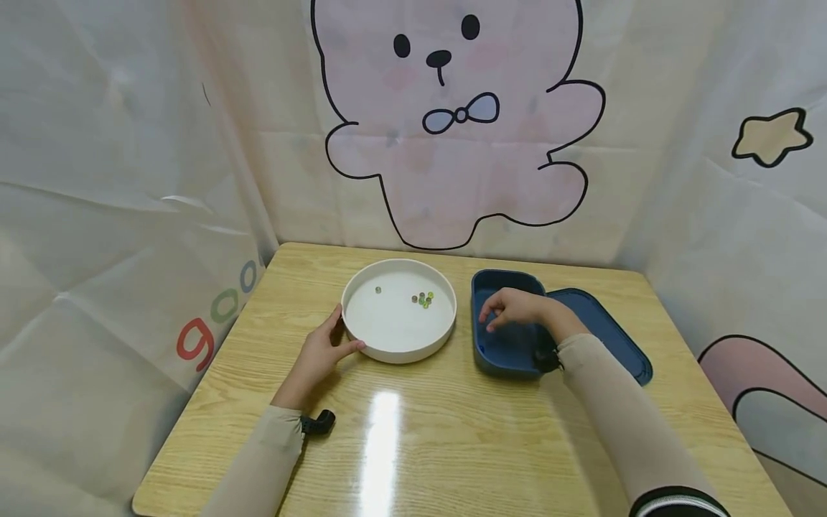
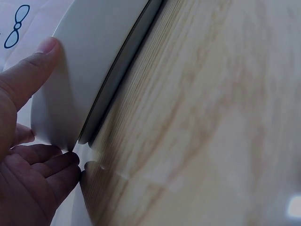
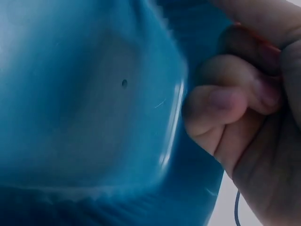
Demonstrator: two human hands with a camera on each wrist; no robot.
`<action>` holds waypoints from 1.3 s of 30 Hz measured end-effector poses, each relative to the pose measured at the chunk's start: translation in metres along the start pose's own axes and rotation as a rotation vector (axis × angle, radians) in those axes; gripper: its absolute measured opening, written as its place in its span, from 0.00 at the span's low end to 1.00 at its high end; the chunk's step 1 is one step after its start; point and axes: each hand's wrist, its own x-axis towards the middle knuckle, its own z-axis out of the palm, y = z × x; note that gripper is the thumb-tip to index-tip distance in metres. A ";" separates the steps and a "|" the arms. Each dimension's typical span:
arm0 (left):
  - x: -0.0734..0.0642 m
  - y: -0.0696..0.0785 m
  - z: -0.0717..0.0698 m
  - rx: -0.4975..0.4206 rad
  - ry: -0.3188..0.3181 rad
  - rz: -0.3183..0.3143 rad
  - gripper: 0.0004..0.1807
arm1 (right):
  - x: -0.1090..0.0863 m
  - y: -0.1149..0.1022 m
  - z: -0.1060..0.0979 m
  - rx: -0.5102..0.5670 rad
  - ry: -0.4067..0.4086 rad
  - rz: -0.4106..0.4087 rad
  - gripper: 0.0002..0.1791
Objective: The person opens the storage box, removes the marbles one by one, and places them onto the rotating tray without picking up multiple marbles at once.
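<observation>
A round white dish (image 1: pixel 398 347) with a low wall stands left of the middle of the table. My left hand (image 1: pixel 326 347) holds its near left side, the thumb on the front wall and the fingers around the left. In the left wrist view, the thumb (image 2: pixel 44 49) presses the dish's side wall (image 2: pixel 89 61). Several small greenish and brown beads (image 1: pixel 423 299) lie in the dish, with one bead (image 1: pixel 377 290) apart. Over the blue box (image 1: pixel 481 366) hangs my right hand (image 1: pixel 513 307), fingers loosely bent. One tiny dark bead (image 3: pixel 124 84) shows on the box floor.
A dark blue lid (image 1: pixel 597 323) lies right of the box, partly hidden by the box and right forearm. The wooden table (image 1: pixel 446 438) meets a fabric backdrop (image 1: pixel 452 179) with a cartoon bear at its far edge.
</observation>
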 end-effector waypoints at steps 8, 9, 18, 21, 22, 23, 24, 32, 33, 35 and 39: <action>0.001 0.003 -0.002 -0.018 -0.007 0.012 0.59 | 0.010 0.001 0.000 0.037 -0.094 0.009 0.09; 0.001 0.003 -0.003 -0.012 -0.005 0.012 0.59 | 0.012 0.001 0.001 0.040 -0.113 -0.001 0.09; 0.001 0.000 -0.001 0.010 0.010 0.009 0.57 | 0.018 0.014 0.017 0.075 -0.216 -0.040 0.12; 0.001 -0.001 -0.001 0.018 0.014 0.016 0.57 | 0.019 0.017 0.023 0.079 -0.221 -0.043 0.13; 0.001 -0.001 -0.001 0.023 0.014 0.015 0.57 | 0.019 0.018 0.025 0.075 -0.221 -0.046 0.13; 0.001 -0.001 -0.001 0.026 0.013 0.015 0.57 | 0.019 0.018 0.027 0.072 -0.221 -0.051 0.12; 0.001 -0.001 -0.001 0.028 0.010 0.014 0.57 | 0.019 0.018 0.028 0.064 -0.218 -0.058 0.12; -0.001 -0.001 0.000 0.003 0.006 0.012 0.58 | 0.018 0.016 0.032 0.017 -0.168 -0.080 0.05; -0.001 -0.001 0.000 0.004 0.002 0.013 0.58 | 0.018 0.016 0.032 0.022 -0.164 -0.073 0.05; -0.001 -0.001 0.001 0.001 0.002 0.018 0.58 | 0.016 0.016 0.031 0.031 -0.156 -0.056 0.06; 0.000 0.000 0.002 -0.009 0.006 0.015 0.58 | 0.017 0.016 0.031 0.008 -0.150 -0.049 0.09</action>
